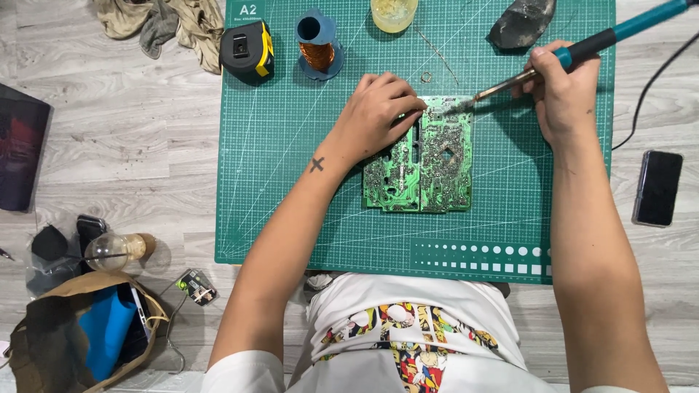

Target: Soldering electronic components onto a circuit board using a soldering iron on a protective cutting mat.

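Green printed circuit board (pixel 426 156), solder side up: my left hand (pixel 378 116) presses its top edge, fingers curled, nothing gripped. My right hand (pixel 561 91) is closed round the teal-handled soldering iron (pixel 582 49), tip at the board's top right corner; a slip could burn those nearby fingertips.

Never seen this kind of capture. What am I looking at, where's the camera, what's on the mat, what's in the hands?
There is no machine here: a person works with two bare hands, and the one picture comes from a camera worn on their head, looking straight down.

On a wooden floor lies a green cutting mat. In its middle is a green circuit board, solder side up. The left hand rests on the board's upper left part and steadies it. The right hand grips a soldering iron with a teal handle, its tip at the board's top edge.

Along the mat's far edge stand a tape measure, a spool of copper wire and a yellowish cup. Right of the mat lies a dark phone; to the left, a bag and a light bulb.
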